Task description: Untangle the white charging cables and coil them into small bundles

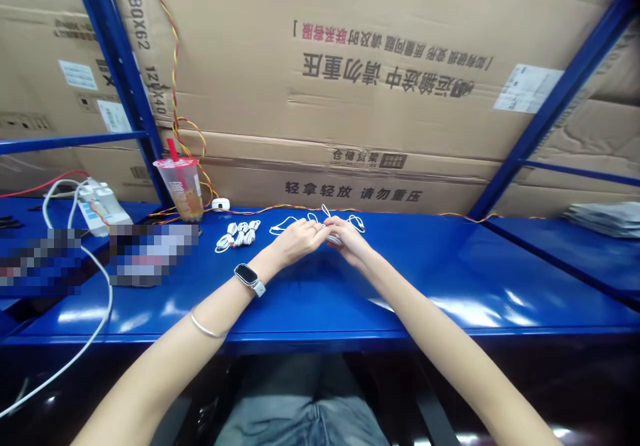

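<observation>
The steel shelf (380, 286) is shining deep blue, the cardboard cartons (380, 86) are showing tan with black and red print, a twisted wire (174, 79) is running yellow and red, the looped cable (295, 225) is showing plain white, the drinking straw (173, 149) is standing out red, the wristwatch (249, 276) is showing black on white

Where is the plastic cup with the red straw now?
In the head view, the plastic cup stands at the back of the blue metal shelf, left of the bundled white cables, beside a small white object.
</observation>
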The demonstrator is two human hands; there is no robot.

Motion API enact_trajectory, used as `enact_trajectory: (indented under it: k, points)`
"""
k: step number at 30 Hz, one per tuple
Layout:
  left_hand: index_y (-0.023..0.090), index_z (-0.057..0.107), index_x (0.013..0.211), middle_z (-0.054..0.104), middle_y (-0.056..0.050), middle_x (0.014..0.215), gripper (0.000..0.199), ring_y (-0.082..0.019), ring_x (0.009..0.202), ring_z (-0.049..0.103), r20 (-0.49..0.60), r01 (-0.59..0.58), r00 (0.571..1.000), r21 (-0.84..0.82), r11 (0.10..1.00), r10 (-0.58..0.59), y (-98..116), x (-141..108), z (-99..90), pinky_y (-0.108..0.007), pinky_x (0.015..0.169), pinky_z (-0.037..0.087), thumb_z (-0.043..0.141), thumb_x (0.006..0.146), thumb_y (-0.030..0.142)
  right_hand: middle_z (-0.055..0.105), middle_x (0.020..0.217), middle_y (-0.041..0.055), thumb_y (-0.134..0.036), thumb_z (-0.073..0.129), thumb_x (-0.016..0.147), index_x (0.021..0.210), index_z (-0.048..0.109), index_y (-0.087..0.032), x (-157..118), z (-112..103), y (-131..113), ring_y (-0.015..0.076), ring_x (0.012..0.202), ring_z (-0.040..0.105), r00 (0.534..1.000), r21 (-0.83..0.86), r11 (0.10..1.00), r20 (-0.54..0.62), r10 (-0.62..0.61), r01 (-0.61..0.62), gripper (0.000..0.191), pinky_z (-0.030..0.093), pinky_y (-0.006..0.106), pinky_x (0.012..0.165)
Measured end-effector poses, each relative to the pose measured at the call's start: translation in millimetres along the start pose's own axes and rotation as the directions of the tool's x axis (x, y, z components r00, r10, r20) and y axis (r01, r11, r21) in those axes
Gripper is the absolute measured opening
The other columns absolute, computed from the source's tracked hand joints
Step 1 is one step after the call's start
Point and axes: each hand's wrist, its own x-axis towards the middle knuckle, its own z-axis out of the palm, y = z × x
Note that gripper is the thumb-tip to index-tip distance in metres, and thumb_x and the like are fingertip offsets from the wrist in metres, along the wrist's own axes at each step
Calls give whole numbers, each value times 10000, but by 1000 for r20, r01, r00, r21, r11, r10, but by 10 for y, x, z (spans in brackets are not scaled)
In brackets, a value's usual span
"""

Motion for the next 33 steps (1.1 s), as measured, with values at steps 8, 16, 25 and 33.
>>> enact_trajectory:
  k: [8, 16, 25, 33]
  points:
    - [112, 561, 1102, 650, -135, 1045, 326, -214, 902, 600, -68, -84, 994, 33, 996, 86, 13, -14, -30, -344, 764, 431, 267, 961, 140, 537, 597, -41, -157, 664, 542, 723, 545, -191, 27, -28, -26, 97, 538, 478, 999, 76, 996, 14, 41, -42, 219, 392, 231, 517]
    - [59, 544, 1152, 655, -143, 932, 349, -216, 880, 618, -140, 96, 986, 10, 995, -94, 13, 65, 58, -352, 808, 474, 265, 959, 141, 547, 625, -14, -423, 764, 608, 695, 592, -179, 38, -55, -75, 89, 541, 451, 982, 56, 982, 43, -183, 181, 312, 333, 226, 487]
    - [81, 579, 1031, 648, -145, 912, 299, -221, 846, 618, -75, 304, 952, 105, 947, -298, 63, 110, 17, -315, 713, 472, 299, 930, 97, 627, 720, 26, -433, 807, 562, 814, 659, -153, -8, -34, -132, 105, 587, 515, 960, -18, 960, 33, -277, 278, 405, 400, 248, 548]
    - [102, 620, 1002, 646, -189, 976, 286, -320, 1118, 499, -163, 433, 887, -27, 901, -432, 95, 131, 30, -545, 1004, 296, 353, 900, 97, 628, 705, 25, -425, 788, 609, 907, 641, -158, -77, 45, -157, 144, 647, 572, 948, -35, 948, 24, -317, 317, 426, 457, 279, 612]
